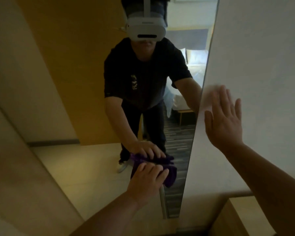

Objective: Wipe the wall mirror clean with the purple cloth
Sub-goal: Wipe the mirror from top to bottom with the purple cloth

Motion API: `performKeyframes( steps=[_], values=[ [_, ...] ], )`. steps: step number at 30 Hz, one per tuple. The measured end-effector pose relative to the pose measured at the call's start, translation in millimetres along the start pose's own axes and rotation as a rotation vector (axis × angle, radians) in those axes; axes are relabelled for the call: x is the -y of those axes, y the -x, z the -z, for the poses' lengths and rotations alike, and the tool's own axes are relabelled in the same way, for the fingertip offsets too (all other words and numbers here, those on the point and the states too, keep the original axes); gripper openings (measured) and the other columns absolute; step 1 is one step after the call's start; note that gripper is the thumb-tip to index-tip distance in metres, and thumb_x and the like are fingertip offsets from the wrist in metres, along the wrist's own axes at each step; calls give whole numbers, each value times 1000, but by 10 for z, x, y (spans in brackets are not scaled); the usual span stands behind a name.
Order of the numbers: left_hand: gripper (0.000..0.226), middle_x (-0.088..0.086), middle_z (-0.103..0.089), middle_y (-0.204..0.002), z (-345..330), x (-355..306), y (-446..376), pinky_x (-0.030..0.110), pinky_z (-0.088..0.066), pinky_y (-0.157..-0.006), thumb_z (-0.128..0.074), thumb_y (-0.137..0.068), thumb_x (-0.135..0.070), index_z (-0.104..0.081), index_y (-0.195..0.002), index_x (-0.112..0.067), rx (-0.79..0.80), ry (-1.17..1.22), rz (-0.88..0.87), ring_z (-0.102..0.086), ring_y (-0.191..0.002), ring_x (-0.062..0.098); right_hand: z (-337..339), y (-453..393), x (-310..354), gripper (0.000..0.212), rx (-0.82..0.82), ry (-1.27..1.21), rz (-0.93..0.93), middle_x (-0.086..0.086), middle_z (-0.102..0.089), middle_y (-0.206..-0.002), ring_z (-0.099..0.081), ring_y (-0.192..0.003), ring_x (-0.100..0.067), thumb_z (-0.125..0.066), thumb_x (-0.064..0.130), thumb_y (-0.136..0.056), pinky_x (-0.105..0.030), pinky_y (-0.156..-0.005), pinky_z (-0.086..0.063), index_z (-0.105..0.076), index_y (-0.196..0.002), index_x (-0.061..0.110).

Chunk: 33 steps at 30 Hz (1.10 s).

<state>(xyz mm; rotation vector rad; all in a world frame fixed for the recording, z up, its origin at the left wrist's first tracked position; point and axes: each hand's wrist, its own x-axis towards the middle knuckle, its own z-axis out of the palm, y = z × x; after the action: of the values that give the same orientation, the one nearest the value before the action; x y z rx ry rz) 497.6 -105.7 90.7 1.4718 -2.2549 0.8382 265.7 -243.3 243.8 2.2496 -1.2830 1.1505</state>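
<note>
The left hand [147, 178] lay flat over the purple cloth [170, 174], fingers bent down across it and pressing it against the wall mirror [95, 99] low on the glass, near the mirror's right edge. The cloth was bunched under the palm, with a fold of it hanging out past the fingertips to the right and below. Just above, the glass gave back the same hand and cloth, so the 2 met at the surface.

The right hand [224, 120] was spread wide and held nothing; its palm and fingers rested flat on the pale wall [262, 57] just beside the mirror's right edge, higher than the left hand and well apart from the cloth. The index finger was blurred, so its exact contact with the wall could not be told. Both forearms were bare and reached in from the bottom of the view.

The mirror ran tall and narrow, leaning across the view from upper right to lower middle. In it stood the person's reflection in a dark short-sleeved shirt and dark trousers, wearing a white headset [146, 28]. Behind the reflection showed a bed [192, 65] with white pillows and a striped dark floor. A light wooden cabinet top [242, 215] sat at the lower right, below the right forearm.
</note>
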Motion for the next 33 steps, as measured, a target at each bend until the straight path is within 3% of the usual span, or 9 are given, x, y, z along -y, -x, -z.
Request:
performKeyframes(
  steps=[3, 7, 12, 15, 20, 25, 28, 31, 33],
  values=[
    [36, 2, -57, -113, 514, 320, 1, 39, -44, -88, -56, -91, -21, -62, -126, -21, -132, 15, 56, -54, -99, 23, 172, 14, 305, 57, 22, 17, 11, -13, -8, -164, -2, -153, -26, -26, 34, -105, -52, -123, -3, -19, -155, 9],
    [33, 6, -59, -113, 1107, 783, 136, 41, -40, -83, -65, -91, -14, -67, -124, -18, -238, 17, 110, -58, -98, 27, 368, 91, 897, 59, 85, -16, 22, -12, -11, -164, -4, -153, -24, -28, 33, -103, -50, -123, -3, -21, -155, 9],
    [31, 7, -61, -112, 1629, 1261, 491, 42, -41, -82, -56, -96, -11, -67, -124, -16, -271, 43, 102, -58, -98, 28, 417, 199, 1599, 59, 171, 40, 51, -8, -5, -163, 2, -153, -21, -26, 40, -103, -47, -124, -1, -26, -152, 7],
    [38, 7, -62, -113, 1707, 1454, 770, 43, -41, -84, -68, -89, -7, -66, -126, -16, -274, 38, 105, -59, -100, 29, 329, 247, 1936, 59, 188, 19, 66, -10, -9, -163, 0, -153, -22, -24, 42, -103, -50, -123, -4, -27, -152, 8],
    [39, 7, -62, -113, 1537, 1574, 1170, 44, -42, -84, -72, -86, -8, -67, -124, -15, -304, -12, 138, -60, -100, 28, 45, 389, 2228, 59, 176, 7, 114, -12, -11, -164, 0, -153, -22, -29, 40, -103, -50, -123, -3, -25, -153, 8],
    [40, 7, -59, -115, 1067, 1628, 1459, 44, -42, -84, -74, -85, -8, -68, -124, -15, -366, -101, 144, -57, -102, 28, -405, 655, 2260, 63, 147, -23, 199, -5, 0, -165, 5, -153, -21, -30, 39, -103, -46, -123, 5, -3, -156, 21],
    [37, 8, -60, -113, 702, 1665, 1560, 44, -42, -84, -74, -86, -13, -69, -122, -15, -447, -153, 165, -57, -102, 28, -751, 847, 2256, 64, 126, 36, 252, -6, 1, -166, 5, -153, -22, -30, 39, -101, -46, -123, 8, -8, -158, 19],
    [26, 9, -63, -112, 334, 1739, 1651, 45, -43, -83, -59, -101, -22, -68, -124, -15, -495, -191, 200, -59, -100, 31, -1135, 1034, 2270, 59, 47, 107, 313, -9, -4, -165, 5, -153, -24, -29, 39, -103, -47, -122, 10, -22, -156, 13],
    [34, 12, -65, -110, 118, 1759, 1763, 46, -43, -82, -44, -108, -30, -69, -123, -13, -518, -192, 243, -60, -98, 33, -1386, 1100, 2281, 59, 1, 152, 315, -9, 0, -165, 7, -153, -26, -30, 39, -105, -51, -122, 7, -19, -157, 12]
  ],
)
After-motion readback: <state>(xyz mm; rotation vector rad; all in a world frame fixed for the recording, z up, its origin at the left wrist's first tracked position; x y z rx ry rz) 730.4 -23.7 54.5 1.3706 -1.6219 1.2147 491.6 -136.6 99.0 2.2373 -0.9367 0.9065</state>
